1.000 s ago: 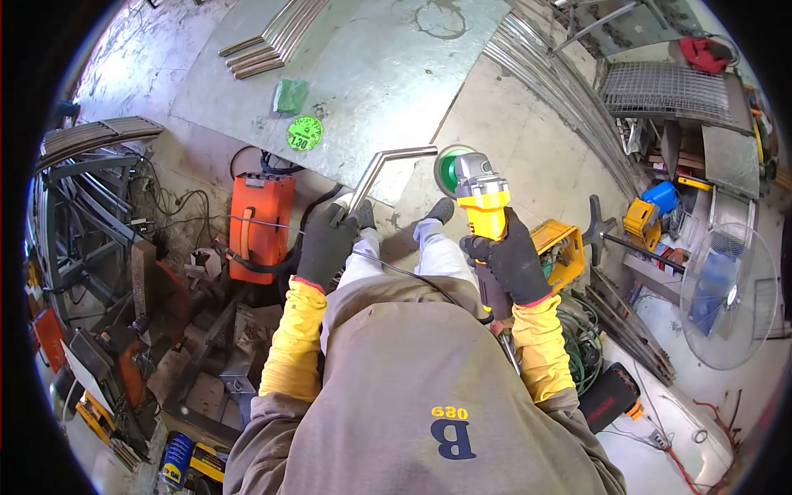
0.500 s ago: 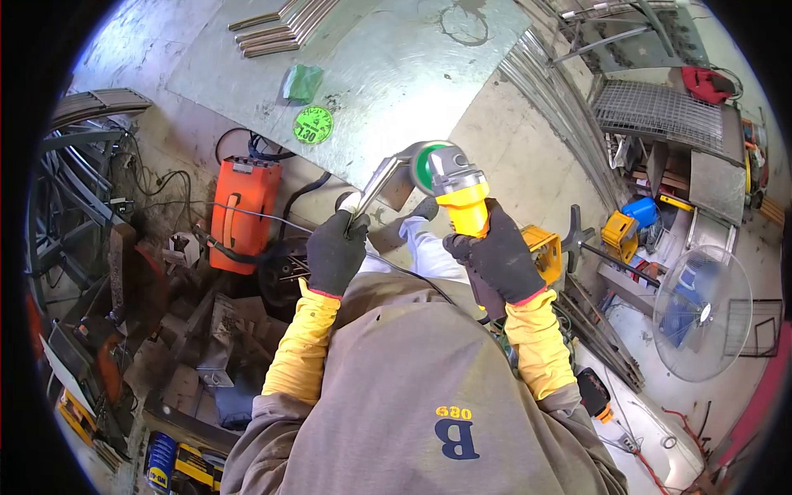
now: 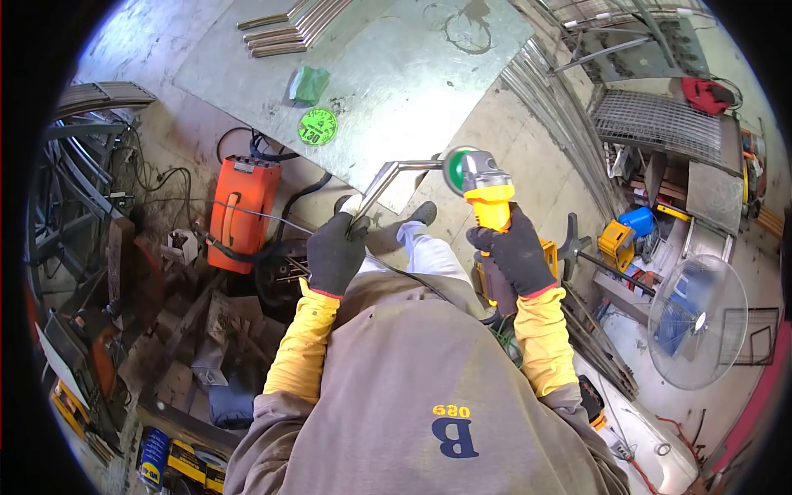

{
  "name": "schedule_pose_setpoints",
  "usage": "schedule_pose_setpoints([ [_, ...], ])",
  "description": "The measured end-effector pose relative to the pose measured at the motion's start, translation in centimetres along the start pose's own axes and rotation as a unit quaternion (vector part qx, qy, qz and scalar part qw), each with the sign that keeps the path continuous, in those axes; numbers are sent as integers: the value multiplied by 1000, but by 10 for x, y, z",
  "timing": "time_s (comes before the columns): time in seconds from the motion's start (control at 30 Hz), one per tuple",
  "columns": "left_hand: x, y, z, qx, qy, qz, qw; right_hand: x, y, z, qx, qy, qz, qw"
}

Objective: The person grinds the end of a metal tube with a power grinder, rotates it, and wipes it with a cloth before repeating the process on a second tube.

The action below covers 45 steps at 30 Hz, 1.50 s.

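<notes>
My left hand [image 3: 337,254], in a black glove, is closed around the lower end of a bent shiny metal tube [image 3: 381,191]. The tube's upper leg runs right toward the grinder. A yellow and grey angle grinder [image 3: 492,208] is gripped in my gloved right hand [image 3: 521,254]. Its green disc [image 3: 459,171] spins or blurs right at the tube's far end. Beyond both hands lies a metal-topped table [image 3: 396,91], with a round green disc [image 3: 318,126] and a crumpled green piece [image 3: 309,85] on it.
Several bent tubes [image 3: 289,33] lie at the table's far edge. An orange machine [image 3: 244,213] with cables stands left. Long metal bars [image 3: 561,124] rest right of the table. A fan [image 3: 700,322] stands at the right, near a yellow stool-like piece [image 3: 615,244]. Scrap fills the lower left.
My right hand and the grinder have moved right and slightly down, from the tube's bend to its far end. The tube has turned a little in my left hand.
</notes>
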<state>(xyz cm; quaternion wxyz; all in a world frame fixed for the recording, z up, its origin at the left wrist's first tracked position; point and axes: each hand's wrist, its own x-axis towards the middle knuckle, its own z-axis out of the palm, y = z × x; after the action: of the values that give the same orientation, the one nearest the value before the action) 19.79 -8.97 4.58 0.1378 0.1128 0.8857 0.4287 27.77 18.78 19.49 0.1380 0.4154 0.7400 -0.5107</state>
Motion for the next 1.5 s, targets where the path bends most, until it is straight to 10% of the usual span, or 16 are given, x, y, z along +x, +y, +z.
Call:
schedule_pose_setpoints([
  [1.13, -2, -20, 10, 35, 27, 79, 996, -2, -22, 0, 98, -93, 63, 989],
  [1.5, -3, -20, 7, 58, -9, 81, 995, -1, -14, 8, 8, -104, -70, 992],
])
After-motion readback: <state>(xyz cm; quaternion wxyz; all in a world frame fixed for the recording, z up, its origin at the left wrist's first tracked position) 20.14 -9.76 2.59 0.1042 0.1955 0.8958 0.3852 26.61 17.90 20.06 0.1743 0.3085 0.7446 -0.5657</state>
